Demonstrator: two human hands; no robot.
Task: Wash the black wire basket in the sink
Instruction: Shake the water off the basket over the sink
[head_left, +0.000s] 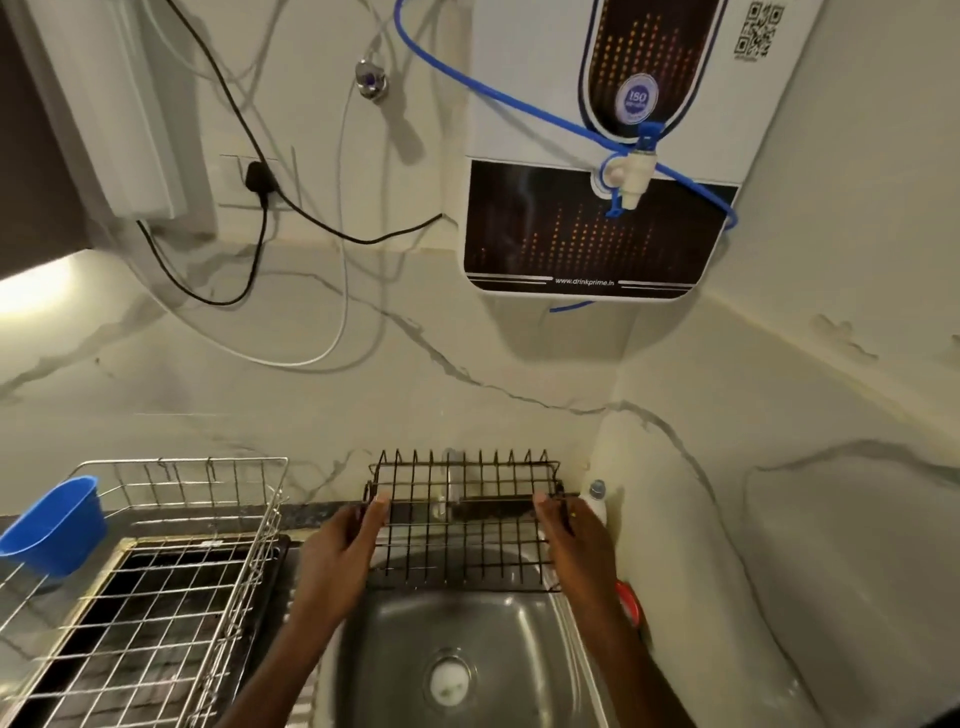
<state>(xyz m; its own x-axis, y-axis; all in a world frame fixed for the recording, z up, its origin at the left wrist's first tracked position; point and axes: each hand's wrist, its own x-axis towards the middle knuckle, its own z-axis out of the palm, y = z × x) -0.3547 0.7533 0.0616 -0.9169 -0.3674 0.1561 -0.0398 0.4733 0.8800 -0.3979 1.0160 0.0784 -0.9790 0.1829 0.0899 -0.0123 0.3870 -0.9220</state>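
Both hands (467, 545) grip the basket (464, 525) by its ends above the sink (457, 634); next, probably, lowering it and running water.

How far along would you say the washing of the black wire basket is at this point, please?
Early. Done: the black wire basket is up over the sink. In hand: the left hand and right hand grip its two ends. Left: no running water or suds are visible and the basin looks dry, so the washing itself seems still to come.
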